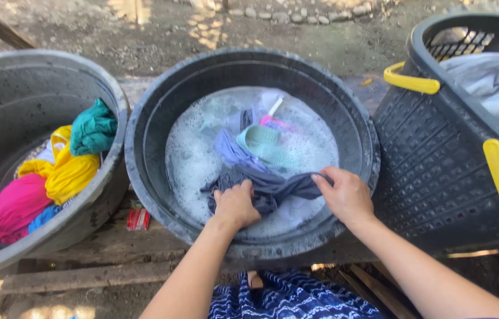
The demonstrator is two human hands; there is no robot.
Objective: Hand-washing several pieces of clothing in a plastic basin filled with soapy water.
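Head view: left hand [236, 204] fisted on dark grey garment [273, 188]; right hand [347, 195] pinching same garment over soapy basin [143, 147].

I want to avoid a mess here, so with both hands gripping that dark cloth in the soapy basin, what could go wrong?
1. The basin seems to sit near the edge of the wooden planks; hard scrubbing might tip or slide it.
2. Suds could slop over the rim where the left hand and right hand wring the dark cloth.
3. The dark cloth may bleed dye onto the lighter garments beside it.
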